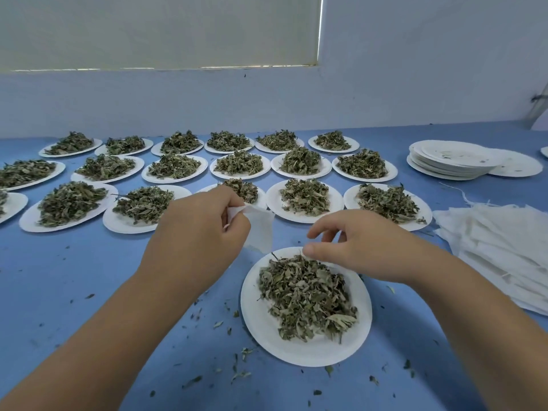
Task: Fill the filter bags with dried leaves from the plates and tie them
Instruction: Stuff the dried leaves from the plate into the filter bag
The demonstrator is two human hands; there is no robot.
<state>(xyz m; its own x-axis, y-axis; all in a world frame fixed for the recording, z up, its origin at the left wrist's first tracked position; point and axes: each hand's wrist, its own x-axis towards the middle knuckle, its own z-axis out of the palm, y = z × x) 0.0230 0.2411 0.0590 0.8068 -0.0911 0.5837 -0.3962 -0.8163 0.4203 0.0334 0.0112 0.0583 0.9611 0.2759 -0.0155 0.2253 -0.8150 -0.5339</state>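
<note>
Blue table [89,277]; filter bag [261,229] vertical, mouth-up

The blue tabletop [89,277] is covered toward its far edge with rows of leaf-heaped plates [271,200]. Empty plates [444,167] are stacked far right, filter bags [498,241] piled at the right edge, and leaf crumbs [241,353] scattered in front.

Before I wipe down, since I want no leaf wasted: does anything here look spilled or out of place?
Yes. Loose leaf bits lie scattered on the blue table around the near plate, mostly left and in front of it. The stack of empty plates at far right is uneven, with one plate lying beside it.
</note>
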